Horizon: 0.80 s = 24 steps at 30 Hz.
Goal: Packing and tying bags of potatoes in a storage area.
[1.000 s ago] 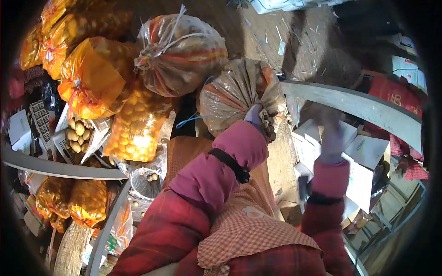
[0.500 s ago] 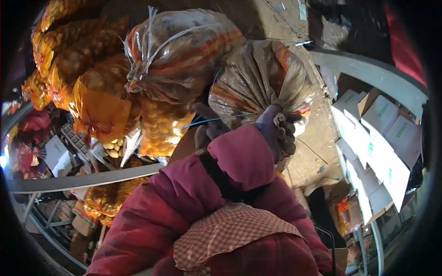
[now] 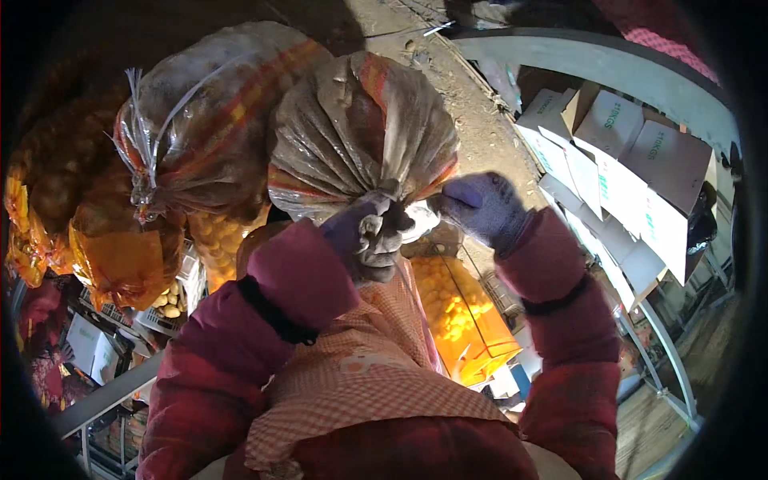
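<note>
A bulging translucent plastic sack [image 3: 340, 136] with red and yellow stripes stands in front of me, its mouth pulled into tight folds. My left hand [image 3: 370, 232], in a dirty purple-grey glove, is closed around the gathered neck at the sack's near side. Just to its right, my gloved right hand [image 3: 486, 206] is closed with its fingertips together beside the sack's lower right edge. What those fingertips hold, if anything, is too small to make out. Part of the sack's neck is hidden behind my left hand.
Another striped sack [image 3: 216, 120], tied with white string, lies to the left. Orange mesh bags [image 3: 120, 256] are farther left, and a yellow-orange bag [image 3: 460, 308] sits below my hands. White cartons [image 3: 616, 176] stand at right beside a metal rail [image 3: 576, 60].
My crossed forearms have come apart, and my right hand is now on the right. The blue cord seen across the neck no longer shows. The view has shifted, moving the sacks left.
</note>
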Each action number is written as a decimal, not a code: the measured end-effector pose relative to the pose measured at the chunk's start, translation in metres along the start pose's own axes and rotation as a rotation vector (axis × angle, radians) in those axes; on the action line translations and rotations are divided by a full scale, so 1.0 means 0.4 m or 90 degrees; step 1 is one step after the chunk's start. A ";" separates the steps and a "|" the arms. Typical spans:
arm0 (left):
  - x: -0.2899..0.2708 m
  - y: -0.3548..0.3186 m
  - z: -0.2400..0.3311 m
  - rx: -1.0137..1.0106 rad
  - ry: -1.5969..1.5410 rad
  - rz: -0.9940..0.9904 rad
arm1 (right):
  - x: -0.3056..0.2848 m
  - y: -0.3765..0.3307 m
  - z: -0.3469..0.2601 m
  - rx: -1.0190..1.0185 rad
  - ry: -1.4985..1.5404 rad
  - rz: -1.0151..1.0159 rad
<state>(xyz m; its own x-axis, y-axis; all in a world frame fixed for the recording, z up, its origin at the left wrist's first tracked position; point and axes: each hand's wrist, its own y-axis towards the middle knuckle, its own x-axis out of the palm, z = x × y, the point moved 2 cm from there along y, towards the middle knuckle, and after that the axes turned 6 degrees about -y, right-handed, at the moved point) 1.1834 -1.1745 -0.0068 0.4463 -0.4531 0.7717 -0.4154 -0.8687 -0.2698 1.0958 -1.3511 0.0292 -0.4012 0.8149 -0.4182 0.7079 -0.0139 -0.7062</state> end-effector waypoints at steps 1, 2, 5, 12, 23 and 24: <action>-0.006 -0.005 0.005 -0.007 0.016 -0.014 | -0.027 0.006 -0.012 -0.186 -0.231 0.095; -0.012 -0.005 0.008 -0.015 0.014 -0.026 | -0.032 0.011 -0.007 -0.133 -0.231 0.053; -0.031 -0.007 0.014 -0.008 -0.016 -0.037 | -0.026 -0.015 -0.015 -0.182 -0.153 0.067; -0.064 -0.009 0.020 -0.090 -0.072 -0.055 | 0.006 -0.066 -0.088 -0.134 0.498 0.162; -0.041 -0.129 -0.078 0.055 0.061 0.163 | 0.031 0.040 0.037 -0.047 1.289 -0.072; -0.043 -0.131 -0.085 0.061 0.065 0.176 | 0.017 0.021 0.056 -0.001 1.242 -0.051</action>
<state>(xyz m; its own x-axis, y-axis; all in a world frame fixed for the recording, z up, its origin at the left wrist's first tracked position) 1.1707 -1.1142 0.0136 0.2435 -0.6564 0.7140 -0.4312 -0.7327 -0.5265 1.0859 -1.3587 0.0078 0.6609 0.2334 0.7132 0.7246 0.0488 -0.6875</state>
